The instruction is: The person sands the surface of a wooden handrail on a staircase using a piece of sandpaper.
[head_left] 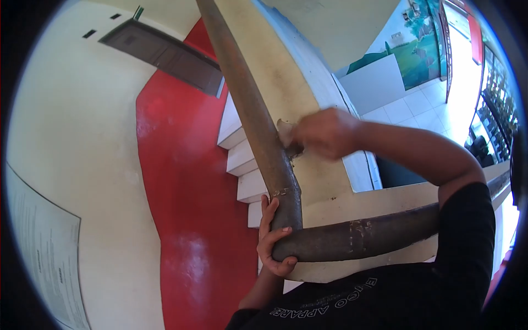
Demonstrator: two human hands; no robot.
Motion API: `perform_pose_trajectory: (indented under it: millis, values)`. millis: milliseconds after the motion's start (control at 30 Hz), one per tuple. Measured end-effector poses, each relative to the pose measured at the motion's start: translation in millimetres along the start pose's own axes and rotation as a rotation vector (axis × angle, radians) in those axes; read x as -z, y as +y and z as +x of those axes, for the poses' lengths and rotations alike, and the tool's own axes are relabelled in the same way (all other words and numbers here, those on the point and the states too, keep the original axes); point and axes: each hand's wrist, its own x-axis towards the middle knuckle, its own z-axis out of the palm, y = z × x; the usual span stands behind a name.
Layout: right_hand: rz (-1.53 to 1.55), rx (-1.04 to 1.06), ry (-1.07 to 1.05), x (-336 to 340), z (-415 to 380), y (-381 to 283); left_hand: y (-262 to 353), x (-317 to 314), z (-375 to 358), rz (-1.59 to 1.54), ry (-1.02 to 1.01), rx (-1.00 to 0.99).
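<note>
A brown handrail (pixel 250 104) with a worn, patchy surface slopes along the top of a cream half-wall (pixel 324 206). Its lower end meets a second rail section (pixel 363 236) at a corner. My left hand (pixel 273 242) grips that corner, its fingers curled over the rail from the left side. Farther up, my right hand (pixel 327 133) is closed and smeared by motion beside the rail. A pale tan piece that looks like sandpaper (pixel 285 132) sticks out from its fingers against the rail's side. The fingertips are partly hidden.
White stair steps (pixel 242 157) lie below the rail, beside a red-painted wall band (pixel 184 187). A printed board (pixel 49 258) hangs at the far left. White floor tiles (pixel 415 104) and a painted mural (pixel 423 52) show beyond the half-wall.
</note>
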Motion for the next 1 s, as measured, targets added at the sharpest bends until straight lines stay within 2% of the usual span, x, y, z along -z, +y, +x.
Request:
perform_pose_trajectory:
  millis: [67,133,200,300,433,633,733,800,833,867,1000]
  values:
    - [0.086,-0.013,0.587,1,0,46,4,-1,-4,-0.001,0.007,0.011]
    - [0.107,-0.345,0.841,33,0,65,5,-2,0,-0.011,0.004,0.012]
    - [0.105,-0.318,1.005,53,-1,77,4,-2,-1,-0.015,0.006,0.018]
    - [0.01,-0.254,1.011,67,-12,78,4,-2,-3,-0.031,0.006,0.034]
    - [-0.033,-0.158,0.916,68,-14,72,7,2,-3,-0.023,-0.012,0.073]
    - [-0.048,0.006,0.931,62,-5,57,9,0,-5,-0.018,-0.001,0.092]
    - [-0.001,0.014,0.891,56,-3,55,10,1,-2,0.001,-0.018,0.083]
    - [0.022,-0.012,0.837,47,-2,43,10,2,2,0.008,-0.028,0.064]
    - [-0.037,0.079,0.815,41,2,34,10,1,3,0.011,-0.034,0.056]
    - [0.015,0.064,0.713,35,2,20,10,1,2,0.005,-0.025,0.06]
    - [0.193,-0.044,0.536,-2,15,-10,7,-1,-1,-0.014,-0.004,0.059]
